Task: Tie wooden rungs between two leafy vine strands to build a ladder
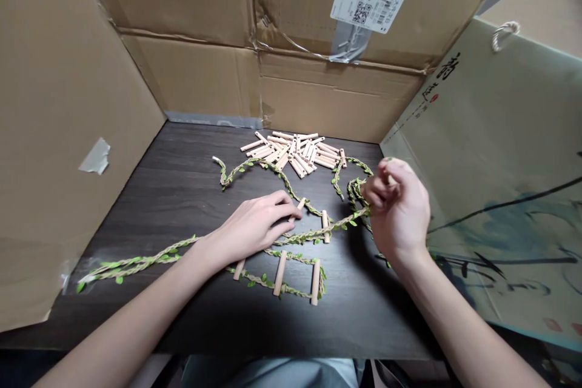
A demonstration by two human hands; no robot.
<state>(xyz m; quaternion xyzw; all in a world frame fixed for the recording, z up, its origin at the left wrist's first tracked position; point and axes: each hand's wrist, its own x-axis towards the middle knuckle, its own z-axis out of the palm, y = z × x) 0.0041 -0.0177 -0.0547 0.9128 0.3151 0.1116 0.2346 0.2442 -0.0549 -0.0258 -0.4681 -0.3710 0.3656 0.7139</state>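
Note:
My left hand (261,220) lies palm down over the leafy rope ladder, its fingertips on a wooden rung (297,208); the fingers are slightly bent and apart. At the right, my right hand (398,209) is raised with curled fingers closed on the green leafy rope (339,224), which runs leftward from it. Wooden rungs (280,273) are strung between two leafy ropes in front of my left hand, with another rung (315,282) at the ladder's near right end. One rung (326,226) stands between my hands.
A pile of drilled wooden sticks (295,151) lies at the back of the dark table (182,163). Cardboard walls (191,79) rise at the left and back, and a painted paper bag (509,182) stands at the right. Rope strands (150,259) reach the left side.

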